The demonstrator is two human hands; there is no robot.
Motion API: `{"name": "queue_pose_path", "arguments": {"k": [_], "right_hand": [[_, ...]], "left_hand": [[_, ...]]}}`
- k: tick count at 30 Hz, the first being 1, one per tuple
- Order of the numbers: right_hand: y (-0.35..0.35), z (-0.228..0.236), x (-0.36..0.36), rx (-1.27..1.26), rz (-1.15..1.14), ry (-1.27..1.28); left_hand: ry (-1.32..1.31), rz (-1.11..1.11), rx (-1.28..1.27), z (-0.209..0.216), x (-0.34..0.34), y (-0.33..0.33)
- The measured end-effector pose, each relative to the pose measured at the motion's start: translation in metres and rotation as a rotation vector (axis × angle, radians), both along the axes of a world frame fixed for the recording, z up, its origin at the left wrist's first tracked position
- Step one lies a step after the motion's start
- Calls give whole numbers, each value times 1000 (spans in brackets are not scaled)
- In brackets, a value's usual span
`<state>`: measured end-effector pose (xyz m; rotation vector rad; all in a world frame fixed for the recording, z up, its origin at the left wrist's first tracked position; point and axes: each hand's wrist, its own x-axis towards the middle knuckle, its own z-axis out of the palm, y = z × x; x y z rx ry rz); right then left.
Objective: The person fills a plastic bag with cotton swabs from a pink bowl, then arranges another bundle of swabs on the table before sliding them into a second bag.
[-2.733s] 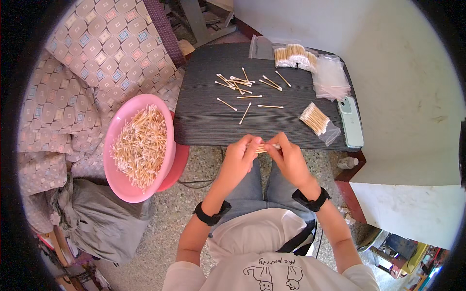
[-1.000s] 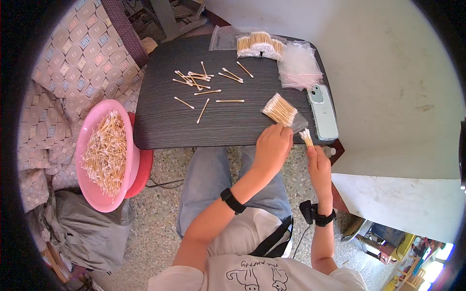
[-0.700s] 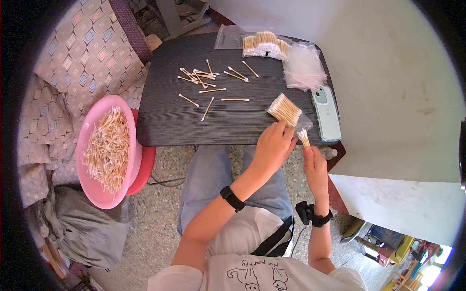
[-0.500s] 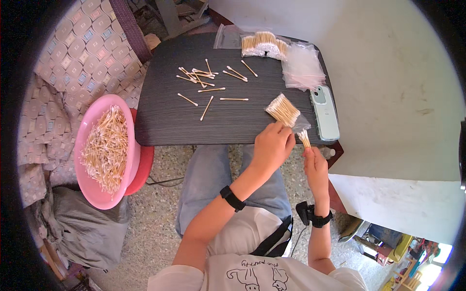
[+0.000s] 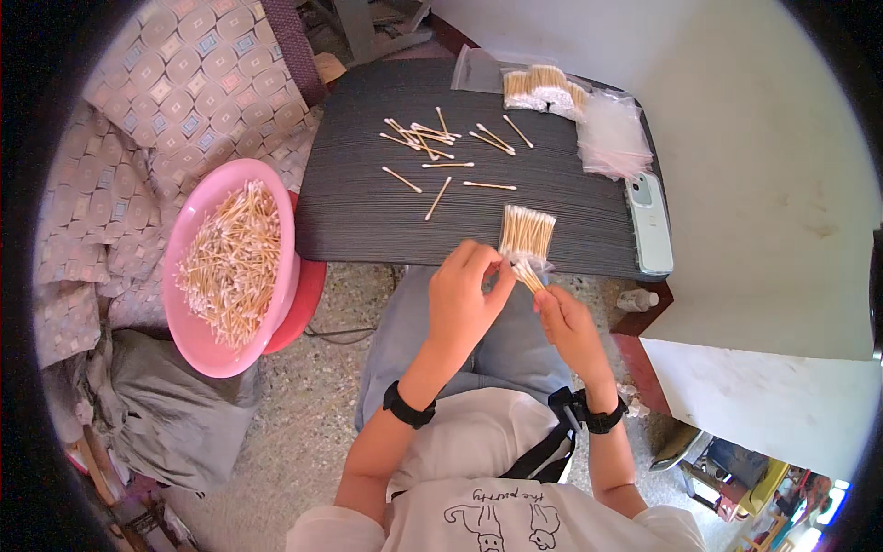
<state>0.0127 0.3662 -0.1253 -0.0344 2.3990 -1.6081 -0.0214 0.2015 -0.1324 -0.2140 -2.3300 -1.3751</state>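
My right hand pinches a small bunch of wooden cotton swabs just below the near edge of the dark table. My left hand holds the edge of a clear bag packed with swabs, which lies on the table's near edge, and its fingertips touch the bunch. Both hands are close together above my lap.
Loose swabs are scattered on the table's far half. Filled bags and empty clear bags lie at the far right, a phone at the right edge. A pink basin full of swabs stands to my left.
Both hands moved from my lap centre to the table's right front by the swab bag. Over the last second they have barely shifted there.
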Motion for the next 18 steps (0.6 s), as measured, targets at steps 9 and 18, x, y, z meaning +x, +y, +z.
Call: {"name": "queue_pose_path", "arguments": {"k": [9,18], "right_hand": [[-10,2,4,-60,-59,-20],[9,3,0,-40,-74,-88]], "left_hand": [[172,-256,-202,4,-6,-19],[96,-398,-205,-13,-15,-7]]}}
